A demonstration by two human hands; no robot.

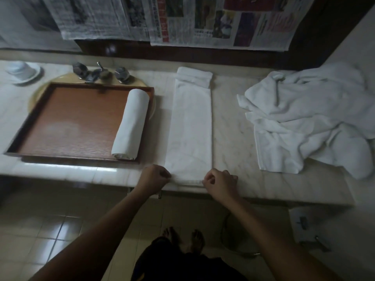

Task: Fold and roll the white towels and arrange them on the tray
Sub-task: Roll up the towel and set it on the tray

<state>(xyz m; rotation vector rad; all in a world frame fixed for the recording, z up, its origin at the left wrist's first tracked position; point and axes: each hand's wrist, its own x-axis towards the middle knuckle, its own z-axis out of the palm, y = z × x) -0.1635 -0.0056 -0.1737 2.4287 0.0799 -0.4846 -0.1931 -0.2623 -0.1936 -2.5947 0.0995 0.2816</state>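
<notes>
A white towel folded into a long narrow strip (190, 126) lies on the marble counter, running from the back wall to the front edge. My left hand (155, 178) pinches its near left corner and my right hand (221, 182) pinches its near right corner. To the left stands a brown wooden tray (71, 122). One rolled white towel (130, 123) lies along the tray's right side. A heap of loose white towels (308, 118) covers the counter at the right.
Chrome taps (100, 73) and a yellowish basin rim (36, 94) sit behind the tray. An upturned white cup on a saucer (21, 71) stands at the far left. Newspaper sheets (182, 19) hang on the wall. The counter's front edge (81, 173) runs just below my hands.
</notes>
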